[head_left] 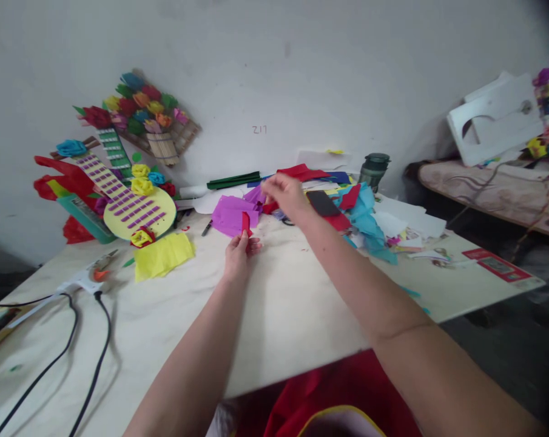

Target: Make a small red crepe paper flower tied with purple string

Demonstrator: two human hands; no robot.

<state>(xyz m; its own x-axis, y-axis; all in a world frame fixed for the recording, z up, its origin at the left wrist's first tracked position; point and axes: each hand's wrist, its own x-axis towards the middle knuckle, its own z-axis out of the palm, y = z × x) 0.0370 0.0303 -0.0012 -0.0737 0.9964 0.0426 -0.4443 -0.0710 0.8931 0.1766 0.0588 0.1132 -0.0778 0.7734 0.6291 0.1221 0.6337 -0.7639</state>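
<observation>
My left hand (238, 254), above the middle of the table, has its thumb and fingers closed on a narrow folded strip of red paper (245, 223) that stands upright. Behind that strip lies purple crepe paper (229, 213), spread over the table. Farther back, my right hand (284, 193) reaches over the paper pile with its fingers bent together beside a raised purple edge. Whether anything sits between those fingertips, I cannot make out. A dark phone-like slab (323, 203) lies just right of my right hand, on red paper.
Yellow paper (164, 256) and a glue gun (85, 280) with black cords lie at left. A guitar-shaped craft (138, 212) with paper flowers leans behind them. Blue crepe paper (367, 218), white sheets (408, 217) and a dark bottle (374, 171) are at right.
</observation>
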